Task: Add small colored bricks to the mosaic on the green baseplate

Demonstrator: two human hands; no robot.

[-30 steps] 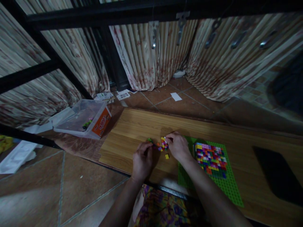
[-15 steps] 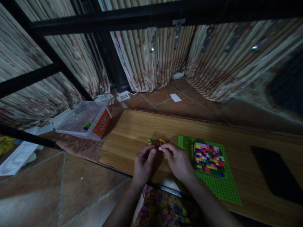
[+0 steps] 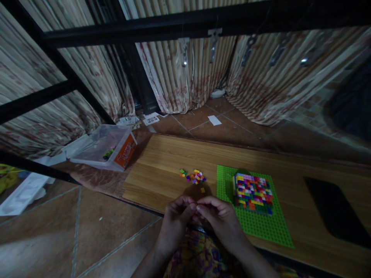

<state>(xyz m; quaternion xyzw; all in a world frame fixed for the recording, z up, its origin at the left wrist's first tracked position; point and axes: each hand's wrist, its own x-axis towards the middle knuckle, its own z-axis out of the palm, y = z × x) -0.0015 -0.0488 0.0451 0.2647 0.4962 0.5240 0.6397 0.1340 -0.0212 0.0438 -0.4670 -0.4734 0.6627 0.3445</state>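
Note:
My left hand (image 3: pixel 177 216) and my right hand (image 3: pixel 220 218) meet fingertip to fingertip at the table's near edge. Both are closed in a pinch, and whatever sits between the fingers is too small and hidden to name. Just beyond them lies a loose pile of small coloured building bricks (image 3: pixel 198 177), with a few green and orange bricks (image 3: pixel 182 173) to its left. One yellow-orange brick (image 3: pixel 203 190) rests apart, nearer my right hand. Right of that hand, a block of multicoloured bricks (image 3: pixel 253 193) stands on a green studded baseplate (image 3: pixel 278 227).
The wooden table (image 3: pixel 171 150) carries a black flat object (image 3: pixel 336 210) at its right. A clear plastic box (image 3: pixel 101 146) with an orange label and some green bricks inside stands beyond its left end. Black metal bars (image 3: pixel 174 25) cross in front of striped curtains (image 3: pixel 185 85).
Both hands have drawn back toward my body and come together at the fingertips. The brick pile is now uncovered. A small white piece seen in my right fingers earlier is out of sight.

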